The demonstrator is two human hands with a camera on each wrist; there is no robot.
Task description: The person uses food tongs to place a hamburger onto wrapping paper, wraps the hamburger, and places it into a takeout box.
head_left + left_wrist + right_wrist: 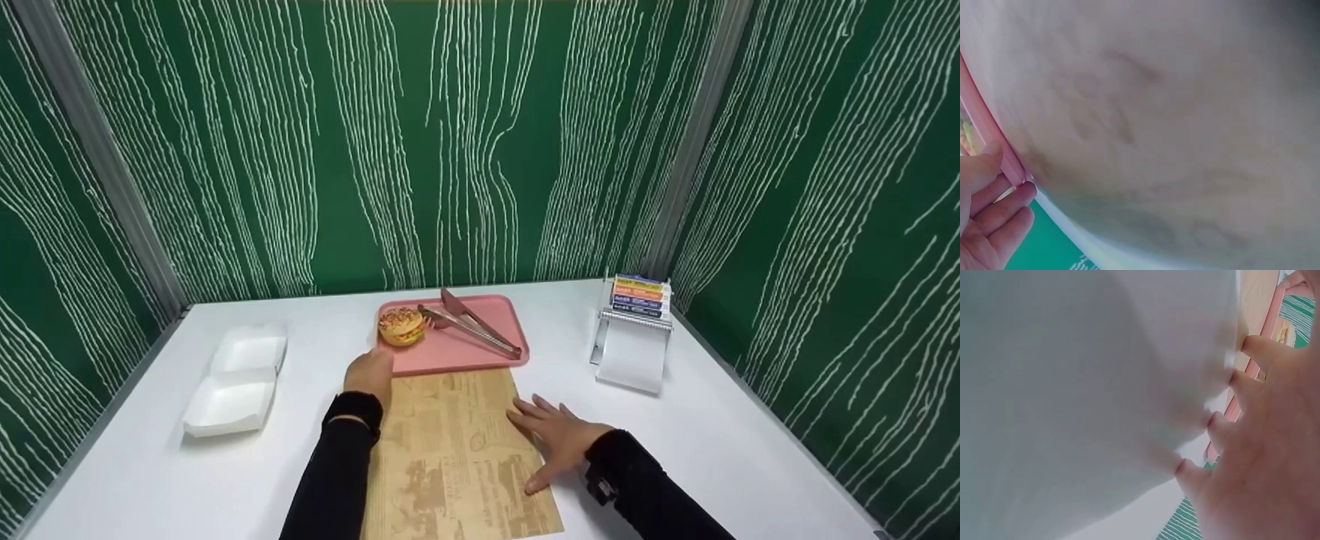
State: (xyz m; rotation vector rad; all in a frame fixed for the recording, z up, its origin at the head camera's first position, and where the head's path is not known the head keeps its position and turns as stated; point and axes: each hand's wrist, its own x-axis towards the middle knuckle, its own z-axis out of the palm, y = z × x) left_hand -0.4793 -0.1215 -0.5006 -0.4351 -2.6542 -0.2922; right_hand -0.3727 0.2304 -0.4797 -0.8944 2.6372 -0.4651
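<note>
My left hand (pixel 370 375) is at the near left corner of a pink tray (pixel 502 311). In the left wrist view its thumb and fingers pinch the tray's rim (pixel 991 129). On the tray are a burger (pixel 402 327) with a sprinkled bun and metal tongs (pixel 476 330) with brown tips. A brown printed sheet of paper (pixel 450 442) lies in front of the tray, its far edge against the tray's near side. My right hand (pixel 559 435) is spread flat, its fingertips and thumb at the paper's right edge; the right wrist view shows the fingers (pixel 1258 351) apart.
A white takeaway box (pixel 234 401) stands opened at the left of the white table (pixel 720 450). To the right stands a metal dispenser (pixel 634 352) with a white label strip and coloured labels. Green walls (pixel 480 150) with white lines enclose the table's back and sides.
</note>
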